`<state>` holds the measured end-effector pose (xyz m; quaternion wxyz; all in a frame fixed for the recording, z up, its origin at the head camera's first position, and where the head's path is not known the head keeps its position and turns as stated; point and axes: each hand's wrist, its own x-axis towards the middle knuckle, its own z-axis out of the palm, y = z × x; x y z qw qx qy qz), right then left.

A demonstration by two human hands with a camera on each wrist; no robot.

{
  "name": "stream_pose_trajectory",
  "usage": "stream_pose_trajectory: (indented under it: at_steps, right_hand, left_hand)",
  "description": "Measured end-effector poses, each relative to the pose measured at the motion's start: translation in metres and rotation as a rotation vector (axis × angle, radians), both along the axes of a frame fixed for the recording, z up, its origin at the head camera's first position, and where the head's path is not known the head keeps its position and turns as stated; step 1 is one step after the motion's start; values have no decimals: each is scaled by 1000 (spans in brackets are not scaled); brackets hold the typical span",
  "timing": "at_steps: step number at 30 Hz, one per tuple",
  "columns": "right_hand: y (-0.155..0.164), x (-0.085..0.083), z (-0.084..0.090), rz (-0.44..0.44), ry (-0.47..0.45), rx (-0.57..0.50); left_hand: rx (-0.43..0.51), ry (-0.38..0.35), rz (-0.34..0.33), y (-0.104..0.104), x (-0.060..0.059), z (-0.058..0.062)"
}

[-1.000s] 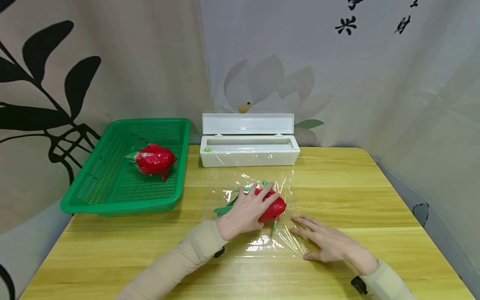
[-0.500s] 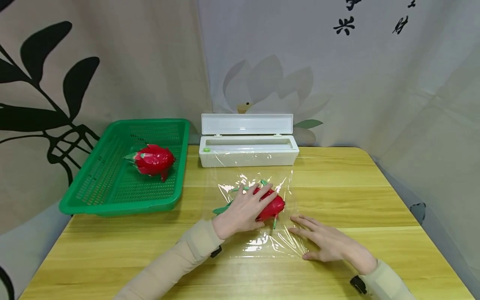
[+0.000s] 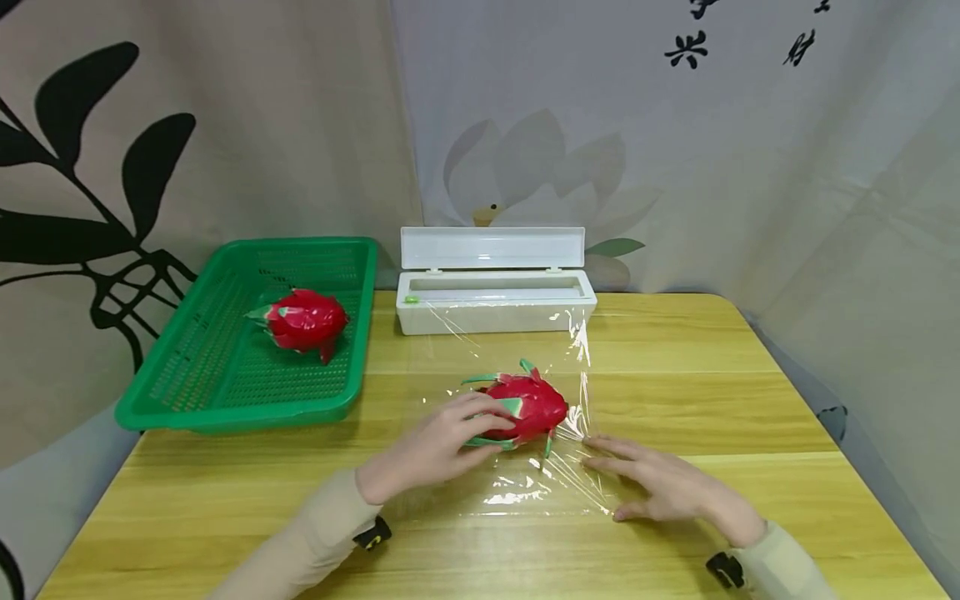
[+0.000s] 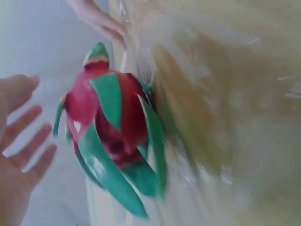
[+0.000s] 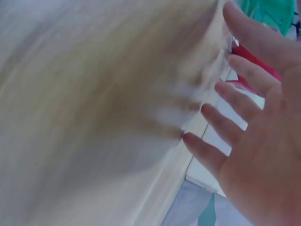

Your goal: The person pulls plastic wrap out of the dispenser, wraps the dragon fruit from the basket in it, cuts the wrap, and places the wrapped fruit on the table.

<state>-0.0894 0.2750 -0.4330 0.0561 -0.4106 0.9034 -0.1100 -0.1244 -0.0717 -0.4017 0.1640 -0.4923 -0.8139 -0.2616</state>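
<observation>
A red dragon fruit (image 3: 542,407) with green leaf tips lies on a sheet of clear cling film (image 3: 517,498) spread over the table. My left hand (image 3: 442,437) is beside the fruit's left end. In the left wrist view its fingers are spread, with a gap between them and the fruit (image 4: 110,117). My right hand (image 3: 667,483) lies at the film's right edge, fingers extended and fingertips on the film and table. The right wrist view shows the same hand (image 5: 263,127) with straight, spread fingers. The film runs back to a white cling film dispenser (image 3: 495,317) with its lid raised.
A green plastic basket (image 3: 247,417) stands at the left of the wooden table (image 3: 720,375). Inside it lies a second dragon fruit (image 3: 307,320). A printed curtain (image 3: 315,125) hangs behind the table's back edge.
My left hand has drawn back to the left off the top of the dragon fruit, uncovering it. The right hand has barely moved. The film near the dispenser shows different folds and glints.
</observation>
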Motion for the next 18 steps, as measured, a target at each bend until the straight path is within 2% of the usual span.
stream_pose_trajectory:
  at_steps: [2,5,7,9,11,15,18]
  right_hand:
    - [3,-1,1,5,-18,-29]
    - [5,-3,4,2,-42,-98]
    - [6,-6,5,-5,-68,-164]
    - [7,-8,4,-6,-104,-240]
    - [6,-11,4,-8,-158,-305]
    - [4,-15,1,9,-289,-385]
    - [4,-17,-2,22,-356,-398]
  left_hand:
    - [82,-98,-40,-15,4,-3]
    - [117,-311,-63,-40,9,-8]
    - [83,-474,-64,-56,12,-11]
    - [35,-604,-61,-69,14,-15]
    - [-14,-694,-63,-80,15,-19]
    - [-81,-731,-78,-96,17,-27]
    - [-101,-715,-90,-106,17,-33]
